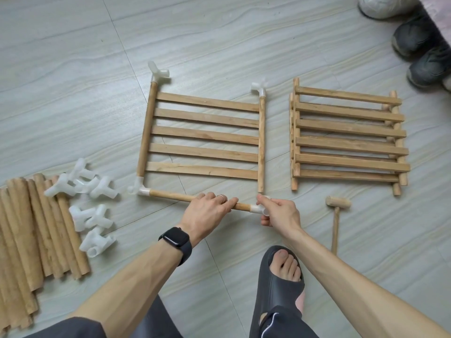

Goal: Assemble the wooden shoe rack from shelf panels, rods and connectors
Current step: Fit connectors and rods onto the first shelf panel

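Gripping the near rod [170, 196] with the left hand [207, 213], fingers curled over its right half. Pinching the white corner connector [256, 209] on that rod's right end with the right hand [278, 213], thumb and fingertips closed around it. Just beyond that connector, the free lower end of the right rail [261, 142]; impossible to tell whether touching or apart. At the rod's left end, a second connector [140, 189], joining it to the left rail of the shelf panel [205, 135], flat on the floor [73, 93]. Right of the panel, past a strip of bare floor, a stack of panels [349, 137], with a wooden mallet [338, 203] near its front edge. Left, near the frame's corner, loose connectors [90, 206] against a bundle of rods [29, 228]. Beneath the right forearm, a sandalled foot [280, 276].
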The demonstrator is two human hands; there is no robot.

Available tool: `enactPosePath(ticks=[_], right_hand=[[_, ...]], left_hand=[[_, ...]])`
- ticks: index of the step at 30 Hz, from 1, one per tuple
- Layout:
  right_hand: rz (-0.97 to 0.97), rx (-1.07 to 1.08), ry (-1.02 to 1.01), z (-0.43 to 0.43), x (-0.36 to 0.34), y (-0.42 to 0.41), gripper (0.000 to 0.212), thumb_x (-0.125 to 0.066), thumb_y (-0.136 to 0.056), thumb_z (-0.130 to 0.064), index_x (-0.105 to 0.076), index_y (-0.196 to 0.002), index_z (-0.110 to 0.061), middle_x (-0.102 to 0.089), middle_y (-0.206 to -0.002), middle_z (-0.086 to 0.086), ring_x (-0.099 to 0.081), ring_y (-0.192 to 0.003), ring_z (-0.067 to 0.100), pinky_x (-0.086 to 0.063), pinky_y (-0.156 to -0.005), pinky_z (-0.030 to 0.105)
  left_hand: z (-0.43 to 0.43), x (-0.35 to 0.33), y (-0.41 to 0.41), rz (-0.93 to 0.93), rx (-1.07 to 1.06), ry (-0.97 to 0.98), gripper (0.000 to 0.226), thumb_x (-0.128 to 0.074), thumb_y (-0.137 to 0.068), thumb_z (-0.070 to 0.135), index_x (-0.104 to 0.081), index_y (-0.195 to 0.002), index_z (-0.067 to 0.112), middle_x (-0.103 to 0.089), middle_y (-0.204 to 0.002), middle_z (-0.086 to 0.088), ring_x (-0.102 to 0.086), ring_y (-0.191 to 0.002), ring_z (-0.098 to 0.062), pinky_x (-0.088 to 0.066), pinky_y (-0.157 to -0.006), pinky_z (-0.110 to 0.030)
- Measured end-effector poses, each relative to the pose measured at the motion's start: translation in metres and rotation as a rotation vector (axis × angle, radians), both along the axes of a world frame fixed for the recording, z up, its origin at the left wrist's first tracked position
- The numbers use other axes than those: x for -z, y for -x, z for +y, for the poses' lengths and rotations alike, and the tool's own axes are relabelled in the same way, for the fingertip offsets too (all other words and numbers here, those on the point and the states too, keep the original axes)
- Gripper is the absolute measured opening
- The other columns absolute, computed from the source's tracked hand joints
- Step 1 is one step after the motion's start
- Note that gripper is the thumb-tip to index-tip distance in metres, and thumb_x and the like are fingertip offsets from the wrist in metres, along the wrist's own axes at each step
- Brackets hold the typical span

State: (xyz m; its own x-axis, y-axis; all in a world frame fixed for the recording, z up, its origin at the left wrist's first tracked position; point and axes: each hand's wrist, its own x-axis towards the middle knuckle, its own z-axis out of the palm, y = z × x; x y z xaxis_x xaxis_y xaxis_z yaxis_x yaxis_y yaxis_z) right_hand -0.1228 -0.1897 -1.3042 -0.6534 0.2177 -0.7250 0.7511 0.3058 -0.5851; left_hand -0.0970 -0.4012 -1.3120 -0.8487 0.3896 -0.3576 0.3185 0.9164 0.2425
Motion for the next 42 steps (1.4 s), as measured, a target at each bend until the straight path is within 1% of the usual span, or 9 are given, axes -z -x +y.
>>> enactPosePath(ticks=[3, 7, 10, 14, 20, 24, 30, 36, 42], right_hand=[[-0.09, -0.06, -0.01, -0.003, 0.008, 0.001, 0.04, -0.076, -0.085, -0.049, -0.079, -0.085, -0.009, -0.069, -0.058, -0.002, -0.073, -0.059, 0.017, -0.064, -0.076, 0.036], [-0.134, -0.053, -0.033, -0.012, 0.018, 0.004, 0.04, -0.074, -0.087, -0.045, -0.072, -0.089, -0.005, -0.068, -0.067, 0.001, -0.073, -0.059, 0.014, -0.064, -0.07, 0.034], [-0.098, 0.023, -0.027, -0.017, 0.021, 0.003, 0.033, -0.074, -0.087, -0.041, -0.061, -0.093, -0.012, -0.068, -0.07, 0.0, -0.074, -0.061, 0.015, -0.064, -0.068, 0.034], [-0.101, 0.065, 0.076, -0.01, 0.021, 0.004, 0.022, -0.072, -0.093, -0.033, -0.067, -0.094, -0.011, -0.07, -0.076, 0.001, -0.077, -0.073, 0.023, -0.063, -0.081, 0.039], [-0.129, -0.074, 0.145, -0.008, 0.018, 0.009, 0.019, -0.073, -0.094, -0.024, -0.077, -0.084, -0.008, -0.073, -0.09, 0.012, -0.075, -0.076, 0.021, -0.063, -0.075, 0.033], [-0.115, -0.264, 0.045, -0.008, 0.015, 0.01, 0.027, -0.068, -0.096, -0.031, -0.08, -0.082, -0.011, -0.078, -0.095, -0.004, -0.076, -0.074, 0.017, -0.063, -0.078, 0.033], [-0.081, -0.344, -0.035, -0.002, 0.008, 0.01, 0.023, -0.067, -0.096, -0.034, -0.08, -0.083, -0.02, -0.067, -0.059, -0.018, -0.064, -0.053, 0.007, -0.054, -0.067, 0.02], [-0.053, -0.439, -0.051, -0.001, 0.002, 0.006, 0.026, -0.066, -0.096, -0.035, -0.079, -0.078, -0.023, -0.056, -0.051, -0.032, -0.056, -0.047, 0.004, -0.042, -0.057, 0.01], [-0.03, -0.149, 0.255, 0.004, 0.001, 0.015, 0.02, -0.073, -0.093, -0.031, -0.083, -0.096, -0.014, -0.063, -0.085, -0.002, -0.052, -0.075, 0.009, -0.05, -0.076, 0.03]], left_hand=[[-0.006, 0.005, -0.001, -0.043, 0.016, 0.056, 0.034, -0.028, -0.111, 0.025, -0.039, -0.143, 0.028, -0.06, -0.123, 0.005, -0.055, -0.101, -0.028, -0.044, -0.084, -0.039], [0.004, 0.002, 0.008, -0.029, 0.012, -0.054, 0.035, -0.032, -0.108, 0.042, -0.055, -0.131, 0.028, -0.059, -0.12, 0.003, -0.054, -0.104, -0.023, -0.041, -0.072, -0.035], [0.01, -0.001, 0.033, 0.112, -0.028, -0.138, 0.036, -0.048, -0.102, 0.042, -0.059, -0.13, 0.023, -0.058, -0.13, -0.006, -0.054, -0.118, -0.029, -0.044, -0.094, -0.04], [-0.003, 0.004, 0.067, 0.042, -0.147, 0.013, 0.055, -0.054, -0.097, 0.03, -0.037, -0.147, 0.018, -0.037, -0.152, -0.011, -0.033, -0.14, -0.034, -0.033, -0.113, -0.046], [0.001, 0.01, 0.073, 0.02, -0.098, 0.008, 0.032, -0.039, -0.105, 0.025, -0.046, -0.135, 0.034, -0.047, -0.132, -0.002, -0.042, -0.12, -0.027, -0.04, -0.09, -0.039], [0.004, 0.015, 0.075, 0.007, -0.082, -0.016, 0.031, -0.037, -0.107, 0.027, -0.047, -0.136, 0.033, -0.048, -0.129, -0.003, -0.042, -0.116, -0.028, -0.04, -0.087, -0.038], [0.003, 0.016, 0.074, -0.007, 0.01, 0.019, 0.041, -0.035, -0.106, 0.019, -0.038, -0.145, 0.032, -0.043, -0.133, -0.007, -0.04, -0.118, -0.03, -0.042, -0.096, -0.043], [0.007, 0.02, 0.076, 0.005, 0.109, 0.062, 0.048, -0.034, -0.106, 0.015, -0.029, -0.151, 0.03, -0.04, -0.137, -0.011, -0.039, -0.121, -0.032, -0.041, -0.095, -0.043], [0.003, 0.018, 0.093, -0.022, 0.141, 0.02, 0.05, -0.037, -0.106, 0.019, -0.028, -0.153, 0.035, -0.04, -0.137, -0.01, -0.039, -0.121, -0.031, -0.042, -0.096, -0.042]])
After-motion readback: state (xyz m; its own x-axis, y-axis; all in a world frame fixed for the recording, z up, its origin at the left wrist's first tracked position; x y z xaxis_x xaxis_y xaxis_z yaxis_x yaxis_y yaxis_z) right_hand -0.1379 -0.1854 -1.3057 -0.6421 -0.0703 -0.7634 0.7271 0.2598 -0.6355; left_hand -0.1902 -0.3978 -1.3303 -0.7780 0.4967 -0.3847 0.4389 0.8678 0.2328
